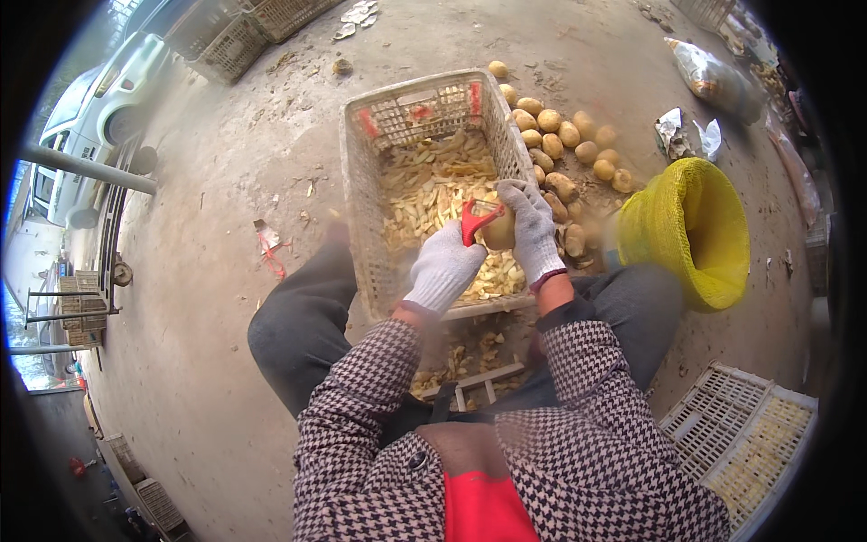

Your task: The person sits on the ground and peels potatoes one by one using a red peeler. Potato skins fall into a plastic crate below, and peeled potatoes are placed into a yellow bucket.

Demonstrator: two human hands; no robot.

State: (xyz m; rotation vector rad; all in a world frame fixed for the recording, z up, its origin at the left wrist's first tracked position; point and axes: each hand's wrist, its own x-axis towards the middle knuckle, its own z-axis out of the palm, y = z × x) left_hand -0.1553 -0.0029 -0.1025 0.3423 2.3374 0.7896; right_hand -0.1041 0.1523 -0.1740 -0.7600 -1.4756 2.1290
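Observation:
In a light knitted glove, my left hand is closed around the handle of a red Y-shaped vegetable peeler. The peeler's head rests against or just beside a potato, which my gloved right hand grips from the right. Both hands are above a plastic lattice crate with red marks on its far wall. Potato peelings cover the crate's bottom, pale ones nearer me and browner ones farther off. My right fingers partly hide the potato.
Unpeeled potatoes lie in a heap right of the crate. Beside my right knee stands a yellow mesh sack with its mouth open. Another plastic crate is at lower right. A filled white sack lies farther off; a vehicle is at left.

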